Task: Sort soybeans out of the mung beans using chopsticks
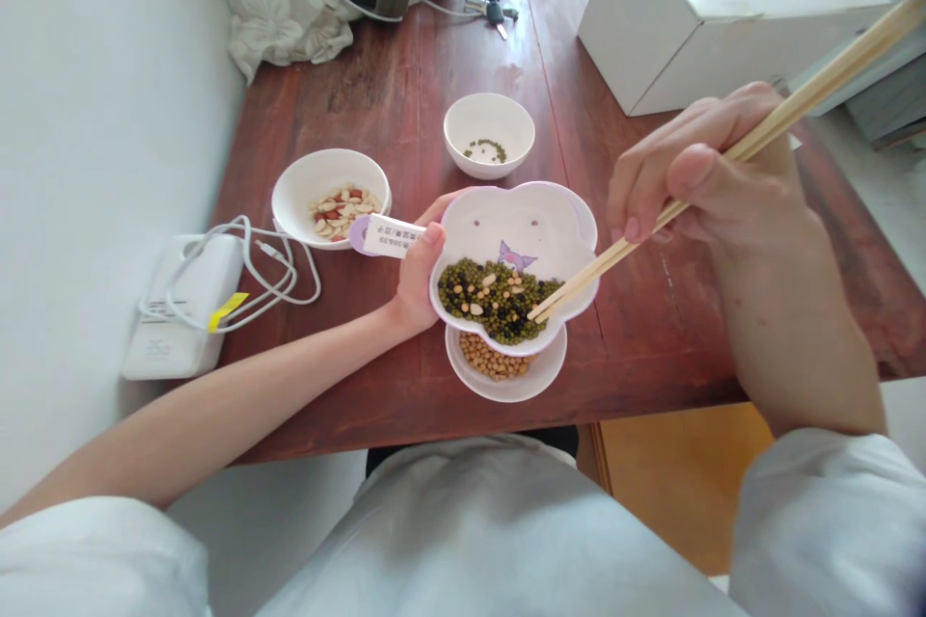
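Nearest, a bowl (pixel 546 376) of tan beans (pixel 496 364) sits partly hidden below the purple-rimmed bowl (pixel 557 227), whose handle (pixel 391 237) the left hand (pixel 421 278) grips; the right hand (pixel 730 188) pinches 2 chopsticks (pixel 614 252), tips among green beans (pixel 461 284); beyond stand a nut bowl (pixel 293 195), then the farthest bowl (pixel 469 127)
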Demonstrator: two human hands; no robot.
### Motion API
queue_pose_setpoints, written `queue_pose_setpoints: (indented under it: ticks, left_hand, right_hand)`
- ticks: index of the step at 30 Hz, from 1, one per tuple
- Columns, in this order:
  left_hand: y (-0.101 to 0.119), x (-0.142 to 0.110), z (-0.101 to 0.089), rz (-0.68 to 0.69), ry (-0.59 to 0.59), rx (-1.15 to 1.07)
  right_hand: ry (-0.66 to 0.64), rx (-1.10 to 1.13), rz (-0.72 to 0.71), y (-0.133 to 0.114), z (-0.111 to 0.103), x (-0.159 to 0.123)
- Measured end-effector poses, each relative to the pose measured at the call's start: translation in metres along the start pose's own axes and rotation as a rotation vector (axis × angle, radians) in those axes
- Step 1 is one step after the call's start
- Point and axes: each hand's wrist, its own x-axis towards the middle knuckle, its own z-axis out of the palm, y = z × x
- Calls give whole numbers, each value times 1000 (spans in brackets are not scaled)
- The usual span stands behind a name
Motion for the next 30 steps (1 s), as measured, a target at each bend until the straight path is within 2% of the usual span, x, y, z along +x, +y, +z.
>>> queue_pose_setpoints:
  ticks: [2, 5, 15, 22, 30]
  left_hand:
    - [0, 0, -1, -8, 6, 16]
    - [0, 0, 0, 11, -12, 12]
    - [2, -1, -1, 11, -13, 17]
    - [6, -1, 2, 17, -32, -20]
    - [4, 0, 2, 4, -44, -23]
  right_hand:
    - [48, -49, 9, -2, -7, -1]
    - [41, -129, 44, -5, -13, -1]
    - [-136, -243, 82, -4, -5, 4]
    - [-218, -171, 60, 2, -4, 6]
    - [-236, -60, 80, 9, 4, 6]
